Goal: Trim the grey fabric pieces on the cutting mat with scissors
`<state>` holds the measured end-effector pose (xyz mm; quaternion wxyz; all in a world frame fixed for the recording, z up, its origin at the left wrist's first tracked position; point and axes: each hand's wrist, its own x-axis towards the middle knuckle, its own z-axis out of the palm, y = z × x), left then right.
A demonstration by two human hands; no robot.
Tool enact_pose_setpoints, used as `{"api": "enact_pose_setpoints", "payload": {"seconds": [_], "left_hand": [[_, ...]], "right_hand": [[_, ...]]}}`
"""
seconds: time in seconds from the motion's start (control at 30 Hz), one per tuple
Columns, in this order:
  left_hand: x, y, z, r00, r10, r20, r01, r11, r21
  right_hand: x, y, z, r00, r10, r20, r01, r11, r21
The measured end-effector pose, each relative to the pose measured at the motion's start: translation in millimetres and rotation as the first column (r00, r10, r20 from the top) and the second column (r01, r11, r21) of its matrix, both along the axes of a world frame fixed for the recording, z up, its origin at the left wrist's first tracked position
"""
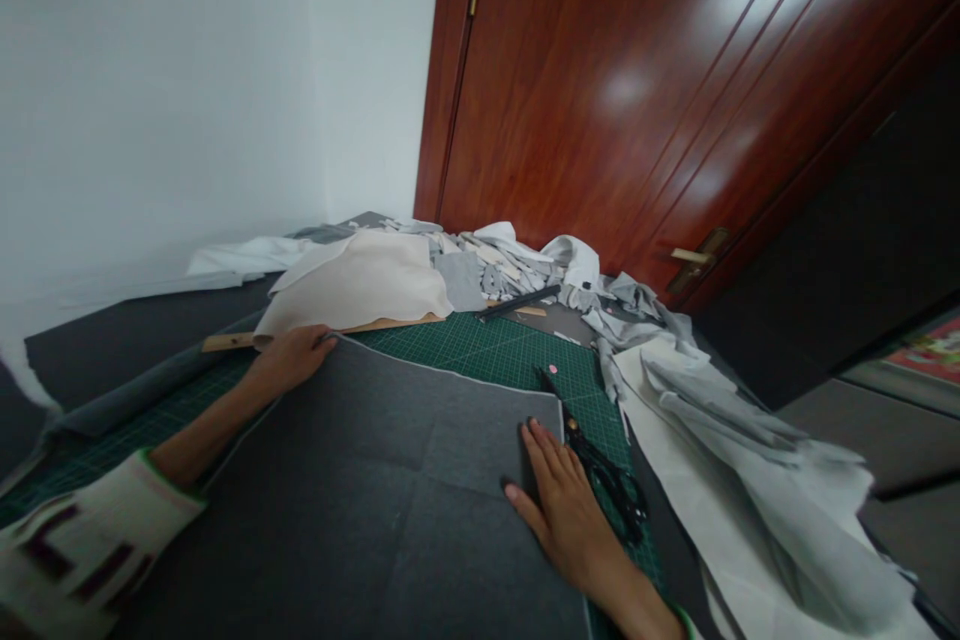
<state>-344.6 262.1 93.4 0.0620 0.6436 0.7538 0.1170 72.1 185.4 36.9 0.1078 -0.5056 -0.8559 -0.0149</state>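
A large dark grey piece of fabric [375, 480] with a pale edge lies spread over a green cutting mat [480, 350]. At its far left corner, my left hand [292, 360] is closed, with thumb and fingers pinching the corner. My right hand [562, 505] rests flat on the fabric near its right edge, fingers stretched out and the thumb apart. Just right of that hand, a pair of black scissors [604, 470] lies on the mat, partly covered by the hand and fabric edge. The near part of the fabric runs out of view.
Beyond my left hand lies a cream fabric sheet [367, 275] over a wooden ruler [229, 342]. Scraps [502, 265] are heaped at the back, near a black strip [517, 303]. White and grey cloth [757, 480] is piled at right. A brown door [585, 100] stands behind.
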Motion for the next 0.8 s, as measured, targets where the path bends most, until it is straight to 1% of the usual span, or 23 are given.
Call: {"api": "enact_pose_setpoints", "payload": {"seconds": [0.1,0.17,0.3,0.4,0.5,0.6,0.8], "left_hand": [[1,-1,1.6,1.0,0.015,-0.022,-0.016,1.0,-0.027],[2,-2,2.9,0.999,0.024,-0.037,-0.025,0.999,-0.038],[3,-5,6.2,0.997,0.042,-0.063,-0.045,0.998,-0.044],[2,-7,7.8,0.994,0.069,-0.085,-0.073,0.996,-0.045],[0,-7,7.9,0.991,0.085,-0.102,-0.091,0.995,-0.052],[-1,-7,7.7,0.991,0.083,-0.11,-0.089,0.994,-0.056],[1,-10,11.5,0.984,0.108,-0.139,-0.117,0.991,-0.058]], "right_hand": [[4,13,-3.6,0.997,-0.073,-0.015,0.074,0.994,0.076],[6,19,-8.6,0.995,-0.092,-0.024,0.094,0.986,0.137],[7,20,-17.4,0.998,-0.056,-0.03,0.061,0.972,0.228],[4,14,-20.3,0.999,-0.003,-0.04,0.013,0.968,0.251],[-1,9,-20.3,0.999,0.02,-0.045,-0.008,0.97,0.245],[-6,13,-16.6,0.999,0.019,-0.031,-0.012,0.979,0.202],[-16,31,-5.2,0.997,-0.061,0.036,0.059,0.996,0.062]]}}
